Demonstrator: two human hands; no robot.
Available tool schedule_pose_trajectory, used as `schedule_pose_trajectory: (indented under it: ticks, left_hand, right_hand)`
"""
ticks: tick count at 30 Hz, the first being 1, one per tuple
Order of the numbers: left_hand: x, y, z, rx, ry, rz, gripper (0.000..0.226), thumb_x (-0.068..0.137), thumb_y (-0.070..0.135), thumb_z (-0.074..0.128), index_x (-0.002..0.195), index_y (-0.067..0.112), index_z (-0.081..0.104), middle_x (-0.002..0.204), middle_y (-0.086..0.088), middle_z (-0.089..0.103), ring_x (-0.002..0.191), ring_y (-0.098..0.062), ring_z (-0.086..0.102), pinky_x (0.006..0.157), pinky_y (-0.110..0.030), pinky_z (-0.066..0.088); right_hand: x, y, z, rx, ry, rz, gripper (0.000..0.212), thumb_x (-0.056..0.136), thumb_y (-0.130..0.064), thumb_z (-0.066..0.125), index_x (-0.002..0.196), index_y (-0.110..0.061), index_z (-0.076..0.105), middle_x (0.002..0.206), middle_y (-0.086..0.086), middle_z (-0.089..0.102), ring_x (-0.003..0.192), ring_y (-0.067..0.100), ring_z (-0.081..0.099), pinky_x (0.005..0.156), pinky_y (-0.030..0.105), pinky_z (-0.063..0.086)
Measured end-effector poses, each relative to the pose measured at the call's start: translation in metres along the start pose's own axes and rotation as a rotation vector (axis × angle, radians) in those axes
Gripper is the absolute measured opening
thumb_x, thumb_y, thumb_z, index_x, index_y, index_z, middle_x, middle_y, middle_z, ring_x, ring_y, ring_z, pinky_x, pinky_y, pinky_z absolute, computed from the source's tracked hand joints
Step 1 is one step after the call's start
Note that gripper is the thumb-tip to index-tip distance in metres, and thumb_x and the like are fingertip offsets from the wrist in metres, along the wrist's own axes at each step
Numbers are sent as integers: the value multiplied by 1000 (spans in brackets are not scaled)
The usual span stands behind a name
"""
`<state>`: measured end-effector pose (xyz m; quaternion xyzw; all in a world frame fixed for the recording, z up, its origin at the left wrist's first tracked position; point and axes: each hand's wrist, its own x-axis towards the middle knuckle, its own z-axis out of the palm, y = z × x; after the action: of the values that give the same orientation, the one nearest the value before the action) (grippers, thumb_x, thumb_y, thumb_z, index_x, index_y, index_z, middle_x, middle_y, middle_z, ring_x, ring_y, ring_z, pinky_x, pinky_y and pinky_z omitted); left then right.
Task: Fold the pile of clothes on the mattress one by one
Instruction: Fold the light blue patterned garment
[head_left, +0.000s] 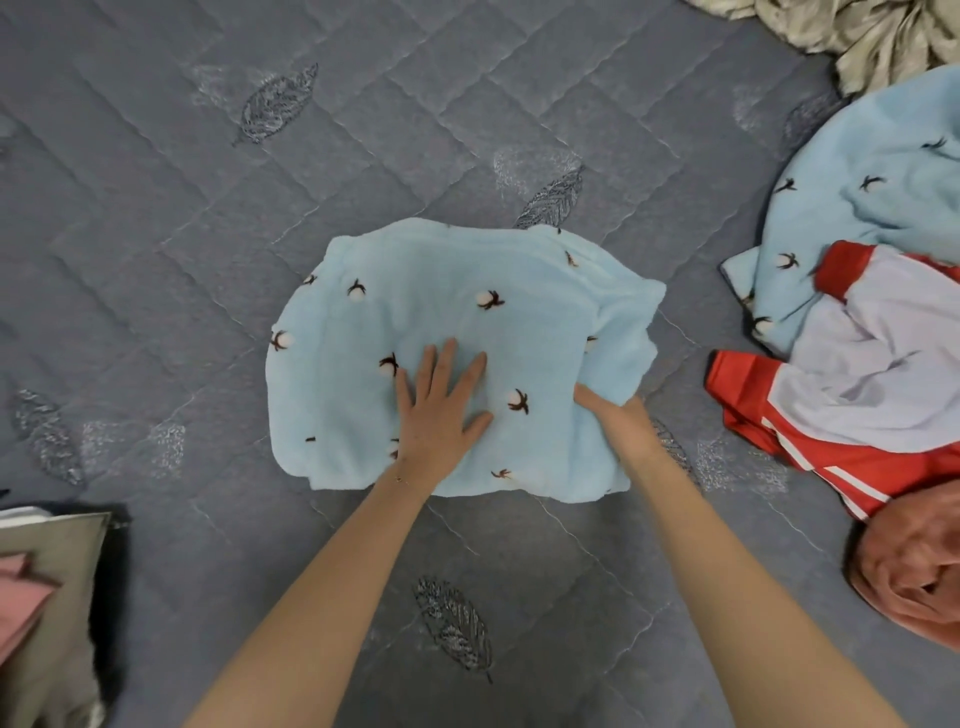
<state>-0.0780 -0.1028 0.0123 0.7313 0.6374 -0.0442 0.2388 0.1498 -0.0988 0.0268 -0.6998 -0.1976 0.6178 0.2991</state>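
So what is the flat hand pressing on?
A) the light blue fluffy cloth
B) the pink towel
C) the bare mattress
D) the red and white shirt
A: the left hand lies flat, fingers spread, on the light blue cloth in the middle of the mattress; the red and white shirt lies apart at the right.

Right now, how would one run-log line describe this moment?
step: folding light blue fleece garment | left hand: flat on top, pressing | right hand: grips its right edge | waiting: red-and-white jersey, at right
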Motion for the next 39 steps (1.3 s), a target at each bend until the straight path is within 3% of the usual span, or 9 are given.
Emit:
schedule_pose_trajectory:
  ticks: [8,15,21,25,28,32,35,37,39]
  left_hand:
    - [-24,18,-10,-206,105,-98,61,99,47,39,153,36,14,163,0,8,150,-21,0,119,-52,-4]
    - [-51,34,-11,-295,-107,-71,68,96,59,33,151,42,-3,160,-2,23,143,-25,28,115,-54,18]
    - [-89,74,8,-232,-237,-5,65,96,61,25,151,44,-4,161,-4,16,146,-25,20,116,-53,15]
    - [-89,77,13,-154,-126,4,58,101,50,26,152,40,0,163,2,7,150,-19,2,118,-54,0]
    - [-74,52,15,-10,-79,-34,61,102,49,28,152,39,-4,163,1,-6,149,-24,-10,115,-57,-9]
    - [-56,20,13,102,-262,17,67,98,54,36,153,39,0,162,1,-14,148,-26,-14,113,-62,-5]
    - [-49,8,2,-189,-303,-7,54,96,43,49,147,36,33,162,3,9,150,-19,2,117,-56,-2]
    - [-50,-4,-18,-694,-233,-95,33,96,38,50,127,31,58,141,10,51,135,-4,39,117,-46,21]
    - [-56,-19,-43,-1090,-133,-207,23,101,35,46,113,31,65,110,21,68,105,9,59,98,-32,45]
  right_hand:
    - [-39,-14,2,212,-124,-16,45,88,-18,68,131,-18,55,120,3,68,107,21,67,90,41,55]
    - [-69,-10,-16,165,-127,4,36,86,-27,69,121,-20,64,112,3,72,101,23,69,86,39,55]
    - [-95,12,-52,-29,183,75,43,83,-43,68,117,-18,62,107,0,68,93,18,65,78,33,49]
    - [-104,10,-58,-34,378,-33,32,86,-37,65,112,-18,63,111,2,68,100,22,64,90,40,51]
    - [-104,-6,-43,-38,300,-170,23,89,-33,64,110,-24,63,109,-5,68,101,16,65,86,35,52]
    - [-100,-28,-8,-60,99,-234,19,89,-35,65,107,-30,64,104,-13,71,92,3,68,76,24,52]
    - [-98,-41,25,-76,2,-242,20,90,-34,65,109,-27,66,104,-9,72,94,7,69,84,31,54]
    - [-101,-50,49,-67,-69,-252,28,91,-34,64,117,-24,64,111,-6,71,100,11,68,90,36,54]
    - [-102,-55,76,-86,-157,-273,34,92,-33,63,125,-24,59,118,-7,68,107,12,65,94,38,52]
